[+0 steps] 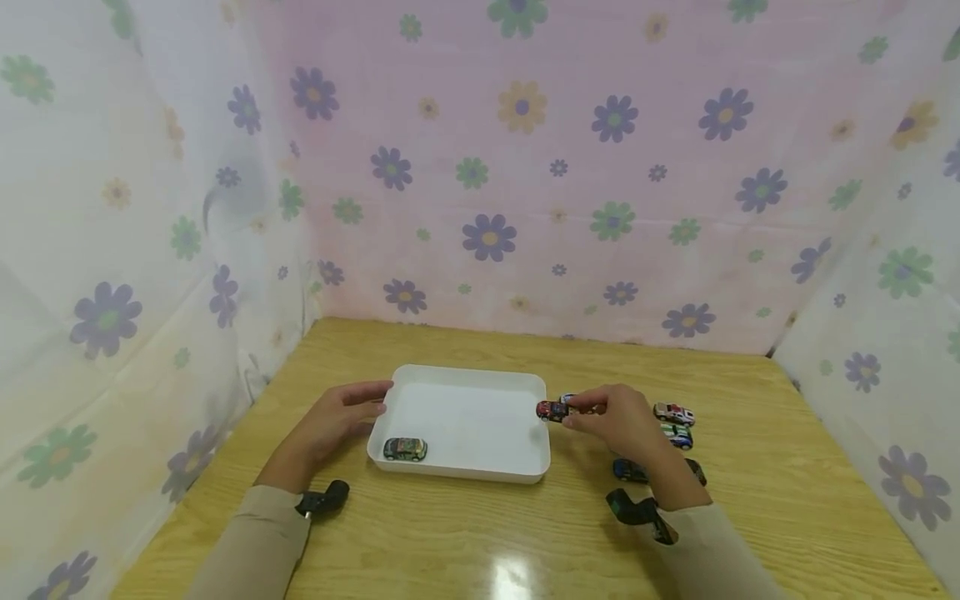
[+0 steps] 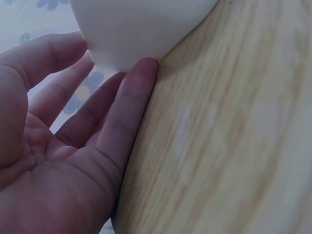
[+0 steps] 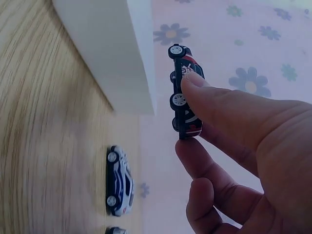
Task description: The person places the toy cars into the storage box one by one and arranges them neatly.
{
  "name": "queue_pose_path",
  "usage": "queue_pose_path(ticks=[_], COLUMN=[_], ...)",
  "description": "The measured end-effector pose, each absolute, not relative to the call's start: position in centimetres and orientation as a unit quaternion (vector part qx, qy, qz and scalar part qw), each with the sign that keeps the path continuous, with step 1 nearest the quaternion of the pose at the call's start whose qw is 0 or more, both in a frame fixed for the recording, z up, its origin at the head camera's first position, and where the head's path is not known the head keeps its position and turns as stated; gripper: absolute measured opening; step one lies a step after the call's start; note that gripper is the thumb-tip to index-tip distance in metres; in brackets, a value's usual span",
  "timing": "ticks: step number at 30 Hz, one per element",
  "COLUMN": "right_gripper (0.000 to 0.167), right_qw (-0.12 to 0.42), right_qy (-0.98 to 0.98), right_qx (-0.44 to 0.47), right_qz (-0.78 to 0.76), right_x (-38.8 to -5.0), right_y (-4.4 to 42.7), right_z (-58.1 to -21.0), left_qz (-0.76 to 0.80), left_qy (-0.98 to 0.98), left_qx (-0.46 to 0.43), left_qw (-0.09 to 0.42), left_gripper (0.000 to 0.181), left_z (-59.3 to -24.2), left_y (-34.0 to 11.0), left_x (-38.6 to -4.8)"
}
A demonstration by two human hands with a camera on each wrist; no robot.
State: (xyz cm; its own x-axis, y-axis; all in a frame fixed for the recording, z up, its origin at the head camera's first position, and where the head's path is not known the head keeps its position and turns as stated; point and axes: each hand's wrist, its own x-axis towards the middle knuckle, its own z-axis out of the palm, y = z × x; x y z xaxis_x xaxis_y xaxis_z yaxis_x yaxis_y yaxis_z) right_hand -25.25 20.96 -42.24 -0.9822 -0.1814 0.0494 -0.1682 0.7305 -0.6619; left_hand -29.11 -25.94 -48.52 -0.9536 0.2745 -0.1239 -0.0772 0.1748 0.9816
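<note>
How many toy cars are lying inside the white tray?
1: a toy car in the tray's near-left corner. The right hand holds another car at the tray's right edge.

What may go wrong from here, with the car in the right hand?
The held car might bump the tray, which looks very close. It might slip, as the right hand only pinches it. The left hand touches the tray; a push might roll the car inside.

The tray sits on the desk, left of its middle, one car in its near left corner. At its left side is the left hand; at its right rim, a second car in the right hand. Other cars lie right of the tray.
</note>
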Motion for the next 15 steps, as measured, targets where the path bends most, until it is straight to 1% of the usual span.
queue_pose_path(ticks=[6,15], right_gripper=[0.026,0.021], right_qw=[0.018,0.025], right_qy=[0.918,0.916], right_qx=[-0.115,-0.115], right_qz=[-0.379,-0.383], right_x=[-25.7,-26.0], right_y=[19.3,16.7], right_z=[-42.0,-41.2], left_qz=[0.628,0.647], left_qy=[0.763,0.746], left_qx=[0.064,0.071], left_qw=[0.139,0.140], left_gripper=[0.051,0.051], left_z=[-48.4,-48.4], left_y=[-26.1,-25.9], left_x=[-29.2,-29.2])
